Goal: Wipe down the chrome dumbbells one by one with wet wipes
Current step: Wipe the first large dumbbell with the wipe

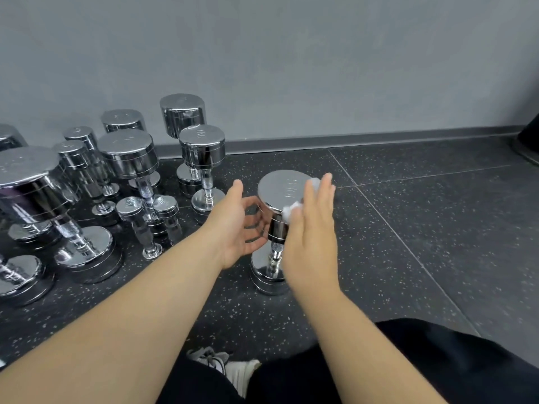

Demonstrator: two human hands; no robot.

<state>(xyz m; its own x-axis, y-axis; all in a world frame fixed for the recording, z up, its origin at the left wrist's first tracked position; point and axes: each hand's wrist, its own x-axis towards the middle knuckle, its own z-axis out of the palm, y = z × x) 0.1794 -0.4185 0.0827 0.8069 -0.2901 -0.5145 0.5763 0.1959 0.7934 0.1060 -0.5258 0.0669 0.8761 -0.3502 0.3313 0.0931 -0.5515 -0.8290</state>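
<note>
Dark speckled rubber floor [408, 228] runs to a grey wall [291, 68], and from the head view we look down on both our hands around one chrome dumbbell [280, 188]. It stands on end, long axis upright, with its lower head on the floor and its upper head between our two palms.

Our right hand [313, 237] is on the dumbbell's right side. Its fingers [325, 193] are straight, flattening a white wet wipe [288, 212] against the rim of the upper head; they are not clenched round anything. Our left hand [233, 228] is cupped just beside the opposite flank, palm inward and fingers loose. The chrome mirrors them, so we cannot tell whether they actually touch.

We judge the right hand nearer the work. The wipe probably needs to travel around the upper head and then down the handle directly below the fingers.

The other dumbbells [128, 158] stand upright well to the left of our left hand.
</note>
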